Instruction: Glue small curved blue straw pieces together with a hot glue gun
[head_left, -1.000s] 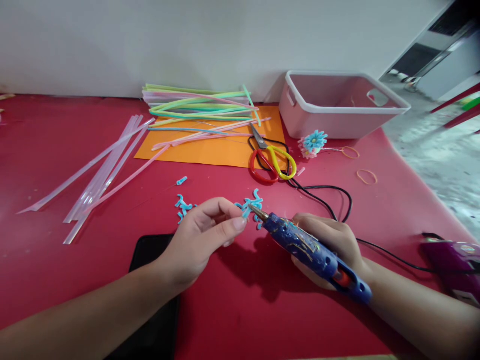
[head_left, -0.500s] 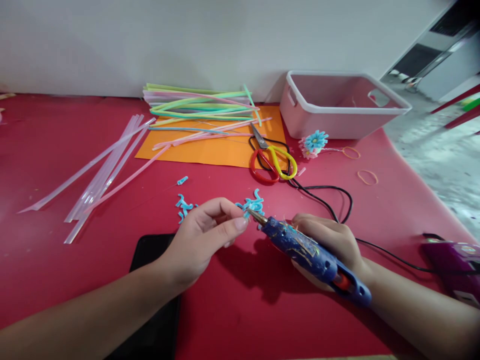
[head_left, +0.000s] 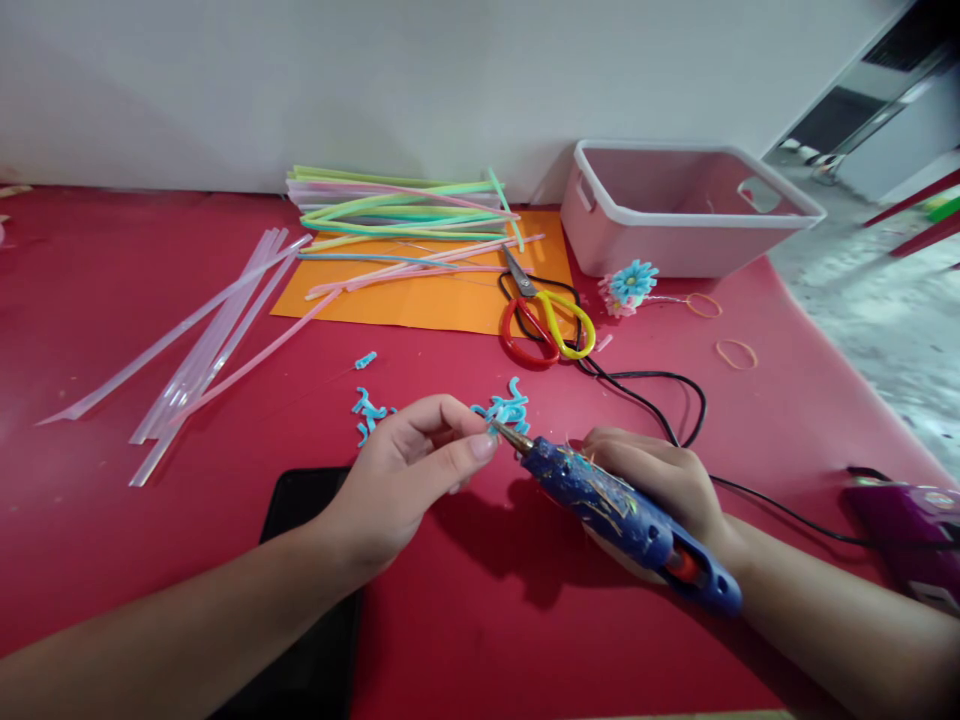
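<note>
My right hand (head_left: 664, 485) is wrapped round a blue hot glue gun (head_left: 600, 500), its metal nozzle pointing left. The nozzle's tip meets the fingertips of my left hand (head_left: 420, 470). Thumb and forefinger of that hand are pinched on a small light-blue piece, mostly hidden by the fingers. Behind the fingertips lies a pile of curled light-blue pieces (head_left: 511, 410). A smaller cluster of blue pieces (head_left: 365, 412) lies left of it, partly behind my left hand. A short blue bit on a thin wire (head_left: 365, 360) rests farther back.
Scissors (head_left: 544, 320) and a black cord (head_left: 660, 376) lie behind the glue gun. Coloured pipe-cleaner-like strips (head_left: 405, 215) cover an orange sheet (head_left: 450, 305). Clear sticks (head_left: 202, 350) are at left, a bin (head_left: 675, 240) and small flowers (head_left: 630, 285) at right. A black phone-like slab (head_left: 307, 500) lies under my left arm.
The glue gun's nozzle has shifted very slightly left and down, closer against my left fingertips. Everything else stays the same.
</note>
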